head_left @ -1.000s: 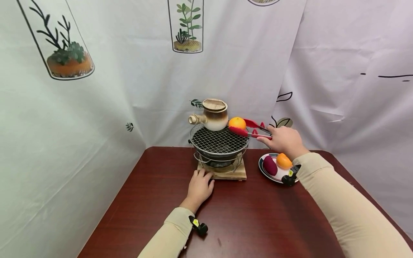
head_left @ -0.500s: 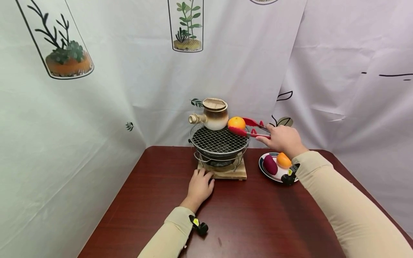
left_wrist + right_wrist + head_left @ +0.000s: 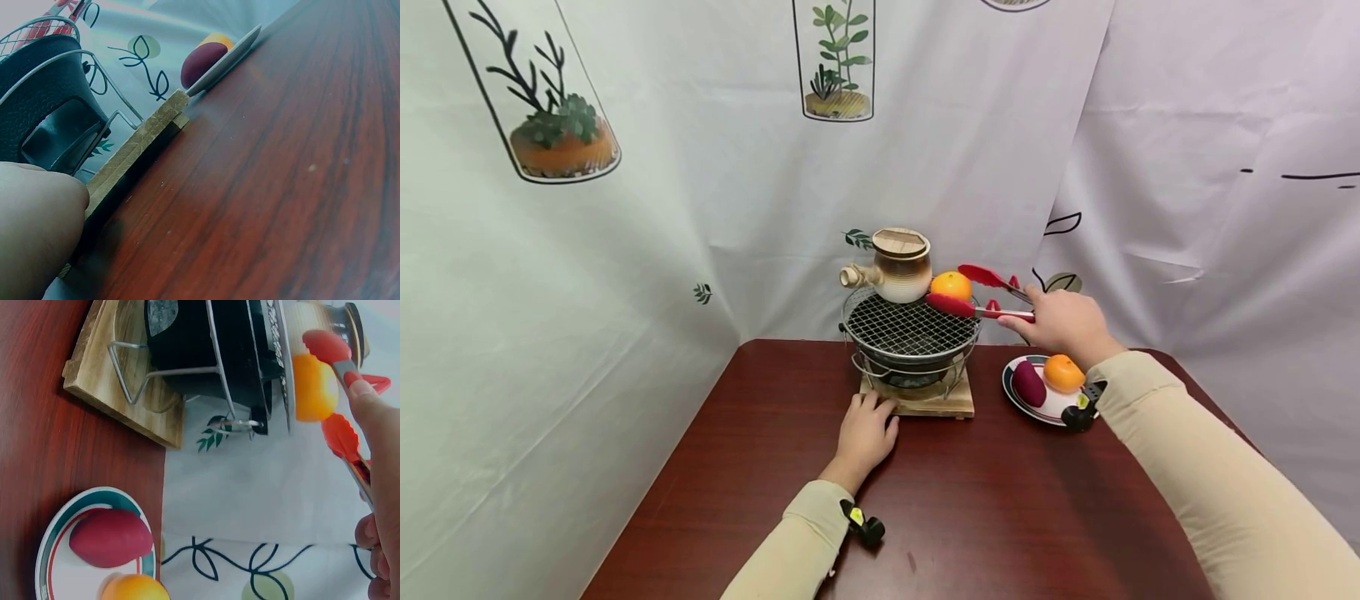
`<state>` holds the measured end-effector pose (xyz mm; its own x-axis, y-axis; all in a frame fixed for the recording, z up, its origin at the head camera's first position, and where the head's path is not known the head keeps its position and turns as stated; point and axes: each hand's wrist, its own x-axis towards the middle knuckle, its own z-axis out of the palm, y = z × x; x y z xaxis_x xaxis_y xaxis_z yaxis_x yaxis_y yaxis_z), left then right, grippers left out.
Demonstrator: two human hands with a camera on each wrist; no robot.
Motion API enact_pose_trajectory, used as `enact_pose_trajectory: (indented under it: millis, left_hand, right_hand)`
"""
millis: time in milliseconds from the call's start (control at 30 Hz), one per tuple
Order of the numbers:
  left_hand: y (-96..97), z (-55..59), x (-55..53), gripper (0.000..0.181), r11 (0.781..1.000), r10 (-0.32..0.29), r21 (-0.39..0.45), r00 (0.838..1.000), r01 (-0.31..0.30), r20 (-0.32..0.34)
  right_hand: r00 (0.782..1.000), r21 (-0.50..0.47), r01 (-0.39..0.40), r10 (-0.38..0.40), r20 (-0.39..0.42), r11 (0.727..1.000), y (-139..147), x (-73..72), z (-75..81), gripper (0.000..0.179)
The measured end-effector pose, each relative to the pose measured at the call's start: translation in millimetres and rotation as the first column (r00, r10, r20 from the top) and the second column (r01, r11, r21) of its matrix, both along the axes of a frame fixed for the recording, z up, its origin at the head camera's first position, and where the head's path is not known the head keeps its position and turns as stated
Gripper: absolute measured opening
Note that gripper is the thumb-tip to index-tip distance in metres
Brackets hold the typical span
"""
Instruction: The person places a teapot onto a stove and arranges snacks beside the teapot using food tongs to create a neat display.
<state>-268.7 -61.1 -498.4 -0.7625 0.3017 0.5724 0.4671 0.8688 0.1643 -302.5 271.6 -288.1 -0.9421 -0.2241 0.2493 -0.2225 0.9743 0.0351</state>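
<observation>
My right hand [image 3: 1066, 321] holds a pair of red-tipped tongs [image 3: 951, 305] over the right side of the round grill [image 3: 913, 332]. An orange [image 3: 951, 286] rests on the grill mesh between the tongs' spread tips. In the right wrist view, a gap shows between the lower tip and the orange [image 3: 315, 389]. Beside it on the mesh stands a brown-and-white pot [image 3: 901, 275] with a wooden lid and side handle. My left hand [image 3: 863, 437] rests with loosely bent fingers at the front left edge of the wooden board [image 3: 936, 407] under the grill.
A rimmed plate [image 3: 1011, 402] to the grill's right carries a purple, egg-shaped item [image 3: 1028, 383] and another orange [image 3: 1063, 373]. Everything stands on a dark red wooden table [image 3: 955, 500]. A white printed curtain [image 3: 760, 192] hangs close behind and along the sides.
The tongs' tips have spread apart and let go of the orange, which stays on the mesh. My right hand has shifted slightly right. The left hand has not moved.
</observation>
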Motion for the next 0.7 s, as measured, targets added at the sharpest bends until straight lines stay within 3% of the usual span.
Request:
enact_pose_trajectory:
  millis: [267, 500, 700]
  left_hand:
    - [1.5, 0.3, -0.8, 0.02, 1.0, -0.012, 0.005, 1.0, 0.012, -0.017]
    - [0.8, 1.2, 1.2, 0.02, 1.0, -0.011, 0.009, 1.0, 0.011, -0.005]
    - [-0.2, 1.1, 1.3, 0.022, 1.0, -0.008, 0.004, 1.0, 0.008, -0.006]
  right_hand:
    - [0.999, -0.043, 0.037, -0.037, 0.005, 0.998, 27.7, 12.7, 4.3, 0.096]
    - [0.996, -0.029, 0.089, -0.088, 0.029, 0.996, 62.9, 20.4, -2.2, 0.106]
    - [0.99, -0.032, 0.135, -0.133, 0.044, 0.99, 88.7, 31.4, -10.7, 0.105]
